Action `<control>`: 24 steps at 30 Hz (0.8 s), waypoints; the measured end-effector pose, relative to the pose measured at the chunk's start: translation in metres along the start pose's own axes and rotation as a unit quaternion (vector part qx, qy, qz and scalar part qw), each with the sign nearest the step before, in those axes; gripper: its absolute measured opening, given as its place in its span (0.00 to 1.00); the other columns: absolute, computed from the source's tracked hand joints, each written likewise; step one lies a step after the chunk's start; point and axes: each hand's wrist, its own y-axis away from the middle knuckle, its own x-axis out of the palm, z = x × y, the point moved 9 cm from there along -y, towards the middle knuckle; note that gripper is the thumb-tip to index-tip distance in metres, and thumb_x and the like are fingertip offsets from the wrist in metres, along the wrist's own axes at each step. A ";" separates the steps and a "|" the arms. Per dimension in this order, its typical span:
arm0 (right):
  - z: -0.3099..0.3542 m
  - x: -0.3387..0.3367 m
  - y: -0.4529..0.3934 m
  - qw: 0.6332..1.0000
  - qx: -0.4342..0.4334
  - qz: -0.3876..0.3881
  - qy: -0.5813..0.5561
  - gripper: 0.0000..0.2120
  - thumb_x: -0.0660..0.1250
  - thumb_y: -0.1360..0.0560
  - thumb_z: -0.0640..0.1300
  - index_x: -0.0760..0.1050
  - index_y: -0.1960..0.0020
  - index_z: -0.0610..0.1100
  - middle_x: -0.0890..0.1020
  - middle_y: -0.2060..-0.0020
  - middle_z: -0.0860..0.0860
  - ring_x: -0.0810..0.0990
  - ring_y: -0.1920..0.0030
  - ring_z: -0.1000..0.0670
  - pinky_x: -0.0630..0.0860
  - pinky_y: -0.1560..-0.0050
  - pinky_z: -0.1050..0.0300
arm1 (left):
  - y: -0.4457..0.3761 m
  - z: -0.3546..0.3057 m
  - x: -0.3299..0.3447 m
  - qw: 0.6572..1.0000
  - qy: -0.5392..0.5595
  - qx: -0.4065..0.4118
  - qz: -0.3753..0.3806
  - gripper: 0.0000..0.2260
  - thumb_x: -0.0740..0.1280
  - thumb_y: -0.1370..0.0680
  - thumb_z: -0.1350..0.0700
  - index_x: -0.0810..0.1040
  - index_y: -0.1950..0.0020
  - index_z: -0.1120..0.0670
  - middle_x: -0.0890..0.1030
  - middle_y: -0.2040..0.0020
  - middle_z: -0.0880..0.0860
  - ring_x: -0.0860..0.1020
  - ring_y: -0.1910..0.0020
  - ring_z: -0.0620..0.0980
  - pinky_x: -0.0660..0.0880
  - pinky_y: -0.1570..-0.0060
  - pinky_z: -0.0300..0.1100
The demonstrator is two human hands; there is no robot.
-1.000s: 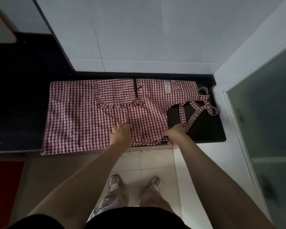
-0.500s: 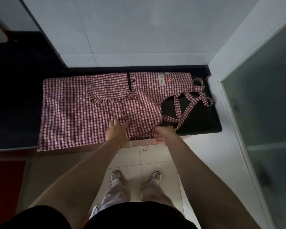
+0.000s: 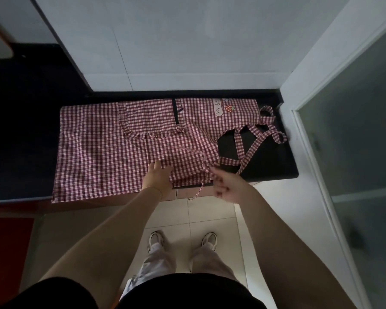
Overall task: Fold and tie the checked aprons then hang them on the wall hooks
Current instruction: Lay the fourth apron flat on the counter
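Note:
A red-and-white checked apron [image 3: 112,148] lies spread across the black counter [image 3: 270,161], bib with a strawberry patch [image 3: 230,108] toward the right. Its neck straps [image 3: 263,134] loop over the bare counter at the right. My left hand [image 3: 158,177] presses flat on the apron's near edge, fingers straight. My right hand [image 3: 227,186] pinches the apron's near right corner and lifts it off the counter, so the cloth bunches up there. A thin waist tie [image 3: 197,192] dangles over the counter's front edge between my hands.
A white wall [image 3: 176,45] rises behind the counter. A frosted glass door [image 3: 354,141] in a white frame stands at the right. The floor below is pale tile [image 3: 210,217], with a red mat [image 3: 7,246] at the left. No hooks are in view.
My right hand has drawn the apron's near right corner toward the left and up, bunching the cloth. The left hand stays pressed on the near edge.

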 end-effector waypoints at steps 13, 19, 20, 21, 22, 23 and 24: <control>-0.013 -0.015 0.000 0.746 0.006 -0.162 0.646 0.05 0.66 0.21 0.40 0.76 0.47 0.40 0.77 0.57 0.46 0.77 0.56 0.49 0.75 0.54 0.57 | 0.010 0.002 0.002 0.996 0.080 -0.026 -0.030 0.18 0.65 0.22 0.55 0.74 0.32 0.51 0.65 0.28 0.57 0.63 0.28 0.57 0.69 0.34 0.53; -0.022 0.018 -0.023 0.989 -0.035 -0.144 0.028 0.09 0.67 0.21 0.39 0.76 0.44 0.35 0.83 0.50 0.41 0.84 0.56 0.44 0.81 0.56 0.50 | 0.051 0.050 0.059 0.747 0.578 -0.327 0.010 0.11 0.63 0.22 0.56 0.76 0.63 0.56 0.78 0.67 0.52 0.72 0.73 0.47 0.69 0.72 0.40; -0.026 0.019 -0.023 0.989 -0.033 -0.146 -0.014 0.09 0.67 0.21 0.40 0.76 0.44 0.35 0.83 0.50 0.40 0.84 0.55 0.43 0.80 0.59 0.50 | 0.058 0.052 0.073 0.648 0.670 -0.363 0.022 0.10 0.65 0.21 0.56 0.77 0.61 0.57 0.79 0.67 0.52 0.73 0.74 0.46 0.69 0.74 0.39; -0.031 0.022 -0.022 0.988 -0.027 -0.149 -0.040 0.09 0.67 0.21 0.41 0.76 0.45 0.35 0.83 0.51 0.40 0.84 0.55 0.43 0.79 0.62 0.51 | 0.064 0.058 0.080 0.582 0.717 -0.384 0.012 0.09 0.67 0.21 0.56 0.78 0.58 0.58 0.81 0.65 0.54 0.74 0.73 0.47 0.69 0.74 0.38; -0.034 0.024 -0.022 0.986 -0.022 -0.152 -0.062 0.09 0.68 0.21 0.42 0.76 0.47 0.35 0.83 0.52 0.41 0.84 0.54 0.43 0.79 0.63 0.52 | 0.066 0.065 0.085 0.548 0.739 -0.392 -0.003 0.08 0.68 0.21 0.56 0.79 0.56 0.60 0.82 0.63 0.55 0.76 0.72 0.47 0.71 0.74 0.38; -0.035 0.026 -0.020 0.985 -0.019 -0.154 -0.082 0.10 0.68 0.21 0.43 0.76 0.48 0.35 0.83 0.53 0.41 0.84 0.54 0.43 0.79 0.64 0.53 | 0.068 0.071 0.087 0.526 0.753 -0.395 -0.014 0.08 0.69 0.21 0.56 0.80 0.54 0.60 0.83 0.62 0.56 0.77 0.71 0.48 0.72 0.73 0.38; -0.035 0.030 -0.019 0.983 -0.019 -0.154 -0.103 0.11 0.68 0.21 0.44 0.76 0.48 0.35 0.83 0.53 0.42 0.84 0.54 0.44 0.79 0.63 0.53 | 0.069 0.076 0.087 0.513 0.762 -0.395 -0.023 0.08 0.69 0.21 0.56 0.80 0.53 0.60 0.83 0.61 0.56 0.78 0.70 0.48 0.73 0.73 0.37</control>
